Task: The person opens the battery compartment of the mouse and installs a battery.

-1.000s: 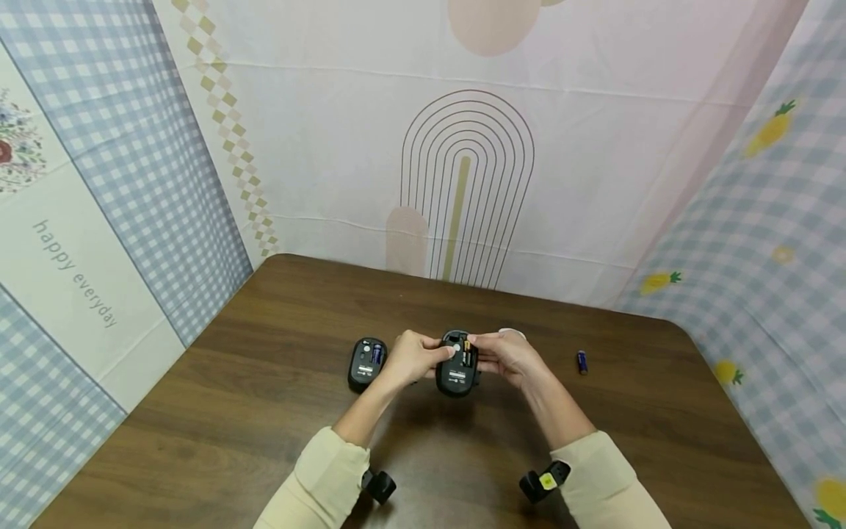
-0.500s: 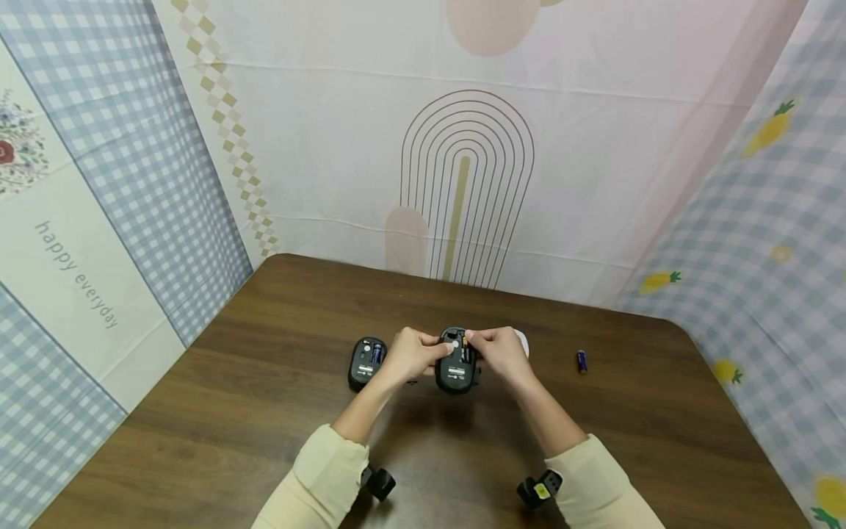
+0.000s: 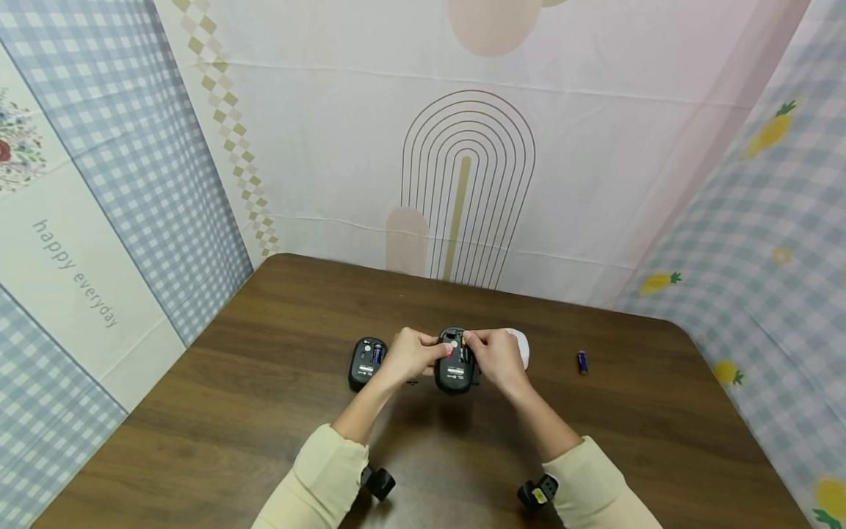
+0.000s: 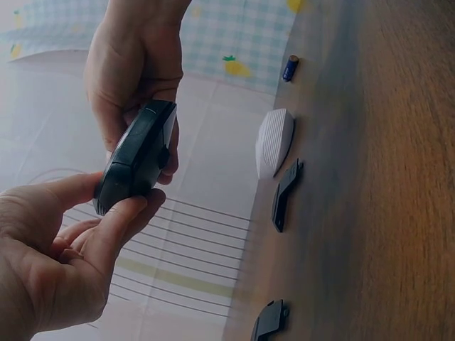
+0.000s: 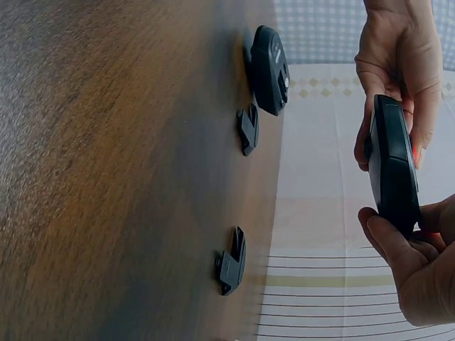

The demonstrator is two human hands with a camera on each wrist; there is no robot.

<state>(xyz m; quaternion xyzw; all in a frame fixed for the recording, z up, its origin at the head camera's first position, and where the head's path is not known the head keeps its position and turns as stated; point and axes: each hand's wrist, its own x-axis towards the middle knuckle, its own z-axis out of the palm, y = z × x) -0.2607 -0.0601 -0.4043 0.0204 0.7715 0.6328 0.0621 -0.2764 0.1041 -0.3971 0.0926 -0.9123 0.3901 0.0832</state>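
Note:
A black computer mouse [image 3: 453, 379] is held underside up above the table, its battery compartment uncovered. My left hand [image 3: 411, 354] grips its left side, thumb on the underside and fingers beneath. On the other side, my right hand [image 3: 500, 357] pinches the mouse, with its thumb at the upper end of the compartment. A black-and-gold battery [image 3: 464, 347] shows in that compartment, partly hidden by the thumb. In the right wrist view, the mouse [image 5: 394, 170] is seen edge-on between both hands.
A second black mouse [image 3: 365, 373] lies underside up at left, a blue battery [image 3: 377, 353] inside. Two black battery covers [image 5: 232, 264] [image 4: 269, 321] rest on the wooden table [image 3: 264, 411]. A white ribbed object [image 4: 274, 143] and a loose blue battery [image 3: 582, 363] lie to the right.
The right hand has turned over the mouse's right edge, its thumb pressing at the battery's end. The battery sits lower in the compartment. The left hand has barely moved.

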